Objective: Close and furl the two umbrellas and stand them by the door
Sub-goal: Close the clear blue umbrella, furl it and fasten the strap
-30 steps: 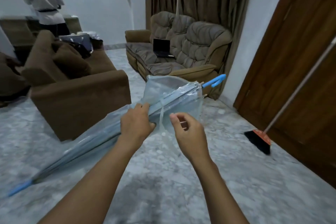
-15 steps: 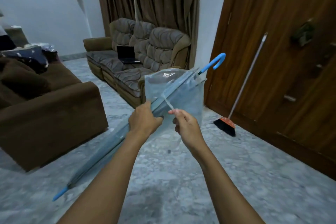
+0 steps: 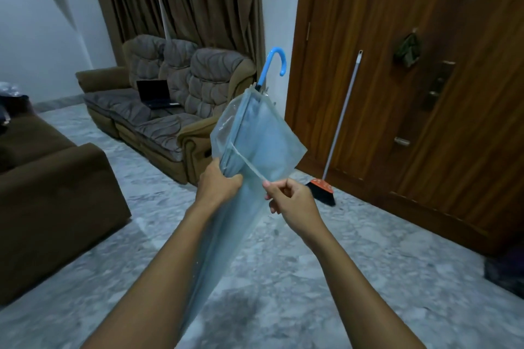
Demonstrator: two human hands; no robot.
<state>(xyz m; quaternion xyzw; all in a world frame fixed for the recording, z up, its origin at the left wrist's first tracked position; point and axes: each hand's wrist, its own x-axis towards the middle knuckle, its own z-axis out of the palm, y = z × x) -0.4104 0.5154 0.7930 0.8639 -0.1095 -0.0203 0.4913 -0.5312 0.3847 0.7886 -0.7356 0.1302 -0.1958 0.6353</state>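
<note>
Head — umbrella (image 3: 256,133) thru L grip (image 3: 219,187), strap (image 3: 249,166) R grip (image 3: 292,202).

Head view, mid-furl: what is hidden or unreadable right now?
Tip of the umbrella: head view, behind the left forearm.
End of the strap: head view, pinched inside the right hand.
Second umbrella: nowhere in frame.
Dark object, lower right: head view, cut by the frame edge.

**Umbrella tipped up, strap drawn out**

The umbrella (image 3: 255,133) has swung from a low slant to nearly upright, its blue handle (image 3: 273,62) now topmost. The right hand (image 3: 289,201) has pulled the strap (image 3: 249,164) taut, away from the left hand (image 3: 218,187). The view has turned toward the door (image 3: 425,65).
</note>
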